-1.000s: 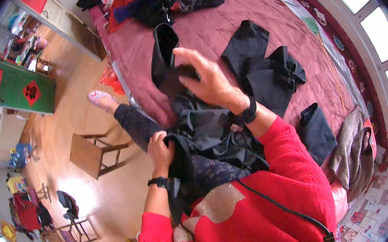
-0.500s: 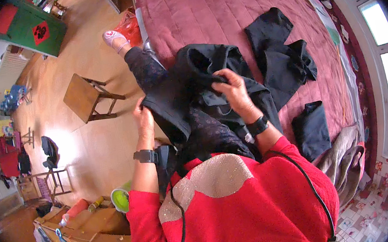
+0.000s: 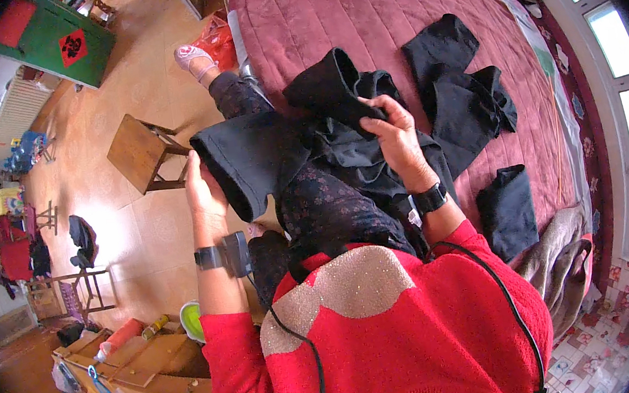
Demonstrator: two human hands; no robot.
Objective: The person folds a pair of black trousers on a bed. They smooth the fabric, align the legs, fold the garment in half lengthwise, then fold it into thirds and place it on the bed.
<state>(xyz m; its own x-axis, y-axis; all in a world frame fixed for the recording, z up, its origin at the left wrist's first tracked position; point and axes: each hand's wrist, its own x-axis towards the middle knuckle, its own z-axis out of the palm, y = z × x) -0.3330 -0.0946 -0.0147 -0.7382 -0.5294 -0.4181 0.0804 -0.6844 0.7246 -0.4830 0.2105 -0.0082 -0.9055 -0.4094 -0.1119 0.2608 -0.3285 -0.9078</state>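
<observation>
A pair of black trousers lies across my lap and the edge of the bed, its two leg ends spread apart. My left hand grips one leg end at its wide hem, the thumb on the near side and the other fingers mostly hidden by the cloth. My right hand pinches the rim of the other leg end, whose opening stands up a little. Crumpled black cloth of the same garment hangs between the hands. On the bed to the right lie another black garment and a small folded black cloth.
The bed has a quilted dusky-pink cover. A wooden stool stands left of my lap, and a red plastic bag lies by the bed's foot. An open wooden cabinet and a green-lined bowl are at lower left. Grey-brown clothing lies at right.
My left hand has moved left, drawing its leg end out flatter. The other leg end now stands up by my right hand, which has shifted slightly right and down.
</observation>
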